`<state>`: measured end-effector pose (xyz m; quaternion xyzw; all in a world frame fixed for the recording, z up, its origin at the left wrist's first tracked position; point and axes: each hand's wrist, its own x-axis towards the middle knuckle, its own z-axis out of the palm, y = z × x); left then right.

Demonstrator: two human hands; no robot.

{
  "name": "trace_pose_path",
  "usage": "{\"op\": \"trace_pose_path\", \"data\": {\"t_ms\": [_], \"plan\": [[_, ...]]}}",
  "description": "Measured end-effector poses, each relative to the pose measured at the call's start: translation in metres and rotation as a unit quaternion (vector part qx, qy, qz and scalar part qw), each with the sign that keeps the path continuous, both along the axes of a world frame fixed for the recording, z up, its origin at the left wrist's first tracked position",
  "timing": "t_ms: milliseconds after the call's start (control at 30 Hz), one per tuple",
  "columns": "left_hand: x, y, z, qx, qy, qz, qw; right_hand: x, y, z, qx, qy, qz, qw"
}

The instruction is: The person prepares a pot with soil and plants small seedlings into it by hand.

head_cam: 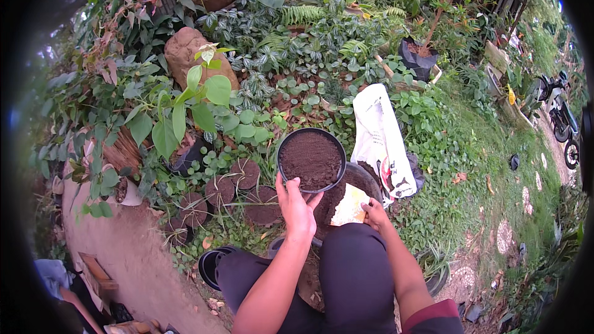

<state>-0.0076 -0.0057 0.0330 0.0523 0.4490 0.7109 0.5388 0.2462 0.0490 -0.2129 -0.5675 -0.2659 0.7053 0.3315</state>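
My left hand [298,208] holds up a round black plastic plant pot [312,160] by its near side. Dark soil fills the pot almost to the rim, with a fairly level surface. In my right hand [375,215] is a flat, ragged-edged piece of yellow and white board [350,205], gripped at its right corner. Below both hands sits a wide dark basin [371,178] of loose soil, partly hidden by the pot, the board and my knee. A white printed plastic sack [383,144] lies against the basin's far right side.
Several soil-filled pots [220,190] with thin grassy plants stand left of the basin. Nested black pots [211,264] lie by my left knee. A leafy potted plant [185,116] and a large brown rock [195,55] rise beyond. A motorbike [559,111] stands far right.
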Motion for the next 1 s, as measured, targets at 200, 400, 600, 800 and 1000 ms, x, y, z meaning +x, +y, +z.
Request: {"op": "trace_pose_path", "data": {"t_ms": [200, 400, 600, 800, 1000], "plan": [[0.002, 0.003, -0.013, -0.014, 0.015, -0.011, 1.000, 0.052, 0.014, 0.081, 0.109, 0.043, -0.059, 0.991], [0.013, 0.000, -0.031, -0.026, 0.022, -0.036, 0.999, 0.063, 0.019, 0.217, 0.245, 0.063, -0.118, 0.960], [0.047, -0.001, -0.030, -0.060, -0.009, -0.107, 0.992, 0.053, 0.004, 0.277, 0.311, 0.039, -0.131, 0.941], [0.061, -0.013, -0.040, -0.022, 0.054, -0.178, 0.982, 0.032, -0.008, 0.290, 0.351, 0.004, -0.092, 0.932], [0.059, -0.029, -0.031, -0.003, 0.060, -0.172, 0.983, 0.015, -0.027, 0.281, 0.432, -0.044, -0.086, 0.897]]}}
